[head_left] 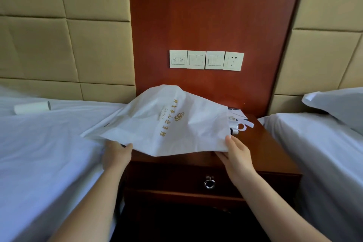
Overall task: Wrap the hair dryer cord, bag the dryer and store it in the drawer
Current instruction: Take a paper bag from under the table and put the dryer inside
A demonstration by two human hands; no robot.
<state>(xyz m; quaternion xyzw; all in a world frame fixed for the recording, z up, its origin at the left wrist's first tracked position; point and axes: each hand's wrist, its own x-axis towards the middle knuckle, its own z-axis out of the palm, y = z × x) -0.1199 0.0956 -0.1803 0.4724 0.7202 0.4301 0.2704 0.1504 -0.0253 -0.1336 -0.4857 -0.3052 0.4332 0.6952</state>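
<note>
The nightstand [275, 153] stands between the left bed [49, 153] and the right bed [314, 143]. The white bag [167, 120] lies draped over its top, its left corner spilling onto the left bed.

Treat the bag as thin, soft and light. It will sag, crumple and slide, so support any load from beneath.

The drawer [176, 179] below is closed.

Your left hand [115, 155] pinches the bag's near-left edge, thumb on top. Your right hand [237, 153] pinches the near-right edge in the same way. Keep both holds on the edge, where the material gathers.

A dark part [233, 131] shows at the bag's right edge. It is probably the dryer, rigid and far heavier than the bag, but this cannot be confirmed.

Open the drawer by the ring pull [209, 183].
</note>
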